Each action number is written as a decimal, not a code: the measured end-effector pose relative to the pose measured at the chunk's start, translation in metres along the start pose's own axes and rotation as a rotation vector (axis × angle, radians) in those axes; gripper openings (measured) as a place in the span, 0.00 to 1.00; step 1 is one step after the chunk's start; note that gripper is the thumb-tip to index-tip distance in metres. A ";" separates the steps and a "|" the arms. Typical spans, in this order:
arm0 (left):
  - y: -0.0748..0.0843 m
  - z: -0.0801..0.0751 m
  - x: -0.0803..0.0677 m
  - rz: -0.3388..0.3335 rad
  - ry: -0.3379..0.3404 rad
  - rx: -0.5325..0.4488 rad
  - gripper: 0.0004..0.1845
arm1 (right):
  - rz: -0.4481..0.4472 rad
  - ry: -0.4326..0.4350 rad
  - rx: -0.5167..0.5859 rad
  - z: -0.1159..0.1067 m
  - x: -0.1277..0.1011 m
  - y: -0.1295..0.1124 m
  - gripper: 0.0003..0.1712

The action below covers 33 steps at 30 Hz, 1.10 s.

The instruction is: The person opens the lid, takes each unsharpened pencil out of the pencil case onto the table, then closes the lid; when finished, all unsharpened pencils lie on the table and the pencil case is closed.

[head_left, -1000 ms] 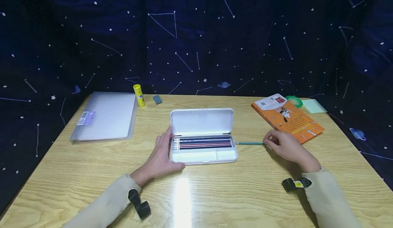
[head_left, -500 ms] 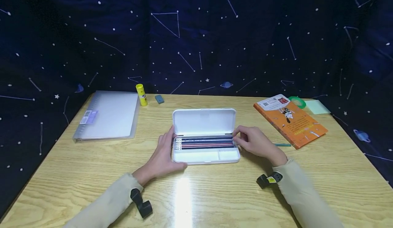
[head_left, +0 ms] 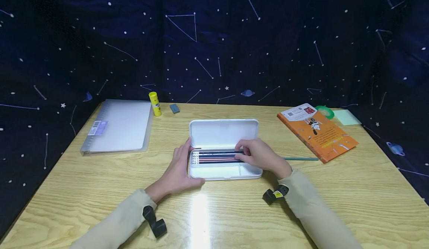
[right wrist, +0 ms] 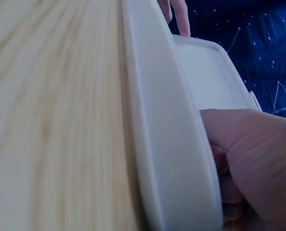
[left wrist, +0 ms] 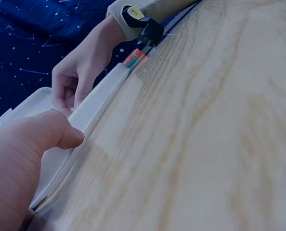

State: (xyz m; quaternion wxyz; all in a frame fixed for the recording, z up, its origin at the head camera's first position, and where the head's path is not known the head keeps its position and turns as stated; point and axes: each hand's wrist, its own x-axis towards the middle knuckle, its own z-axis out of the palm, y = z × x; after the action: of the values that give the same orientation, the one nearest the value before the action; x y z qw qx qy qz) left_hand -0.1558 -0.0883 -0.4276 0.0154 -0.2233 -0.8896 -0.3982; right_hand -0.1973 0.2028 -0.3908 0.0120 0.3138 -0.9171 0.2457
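An open white pencil case (head_left: 214, 172) lies on the table with its lid raised at the back. Several dark and red-striped pencils (head_left: 214, 159) fill its rear compartment, eraser ends to the left. My left hand (head_left: 175, 169) grips the case's left end, thumb at the front and fingers behind. Over the right part of the pencils is my right hand (head_left: 263, 157), thumb and forefinger bent down into the case; whether they pinch a pencil I cannot tell. A teal pencil (head_left: 301, 159) lies on the table right of the case, partly hidden by the right hand.
An orange book (head_left: 321, 137) lies at the right, touching or near the teal pencil's end, with green tape (head_left: 325, 111) and pale sticky notes (head_left: 347, 117) behind. At the back left are a clear binder (head_left: 120, 126), a yellow glue stick (head_left: 155, 104) and a blue eraser (head_left: 174, 108).
My right hand has let go of the teal pencil, leaving it on the table, and moved left over the pencils in the case. The left hand keeps its grip on the case.
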 end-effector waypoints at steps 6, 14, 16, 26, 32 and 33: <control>0.000 0.001 0.002 -0.015 -0.006 -0.006 0.70 | -0.035 -0.004 -0.056 0.007 0.012 -0.010 0.09; 0.001 0.001 0.003 -0.046 -0.018 -0.023 0.70 | -0.006 -0.036 -0.134 0.009 0.019 -0.021 0.10; 0.001 0.001 0.001 -0.043 -0.013 -0.016 0.71 | -0.003 -0.041 -0.129 0.011 0.019 -0.021 0.09; 0.000 0.001 -0.002 -0.023 0.006 0.014 0.73 | 0.034 -0.069 -0.101 0.018 0.018 -0.027 0.10; 0.000 0.001 0.000 -0.034 -0.002 0.004 0.73 | 0.043 -0.017 -0.082 0.009 0.013 -0.031 0.07; 0.000 0.001 0.000 -0.036 -0.002 0.006 0.73 | 0.039 0.000 -0.085 0.006 0.010 -0.031 0.07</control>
State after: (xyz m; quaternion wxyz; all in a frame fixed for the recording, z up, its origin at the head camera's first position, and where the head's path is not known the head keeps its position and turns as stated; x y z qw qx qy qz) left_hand -0.1552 -0.0877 -0.4285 0.0078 -0.2076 -0.8946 -0.3957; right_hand -0.1868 0.1728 -0.3810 0.0205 0.2949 -0.9326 0.2069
